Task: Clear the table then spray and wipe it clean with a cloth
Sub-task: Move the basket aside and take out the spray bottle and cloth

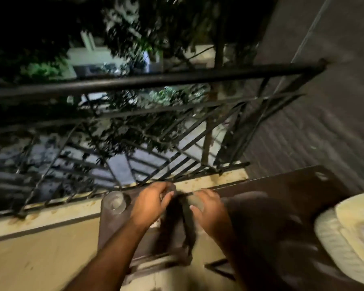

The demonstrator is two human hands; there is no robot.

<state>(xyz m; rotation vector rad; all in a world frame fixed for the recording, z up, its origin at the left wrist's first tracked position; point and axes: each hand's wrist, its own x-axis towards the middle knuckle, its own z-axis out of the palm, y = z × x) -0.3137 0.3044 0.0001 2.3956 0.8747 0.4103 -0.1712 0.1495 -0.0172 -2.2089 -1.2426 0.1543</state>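
A dark brown table (282, 206) stands against the balcony's railing. Over its far edge, my left hand (149, 204) is curled around a clear glass (172, 188), seen only in part. My right hand (210, 213) is closed on a second glass (195, 200) right beside it. Between and below the hands hangs a dark strip (188, 225), too blurred to identify. A third clear glass (115, 201) stands upright on the table's far left corner, a little left of my left hand. No spray bottle is in view.
A pale cream bundle with ribbed edges (349, 234) lies on the table's right end. The black metal railing (156, 80) runs just behind the table, above a stained ledge (219, 179). A wall (324, 122) closes the right side; tan floor (40, 259) lies left.
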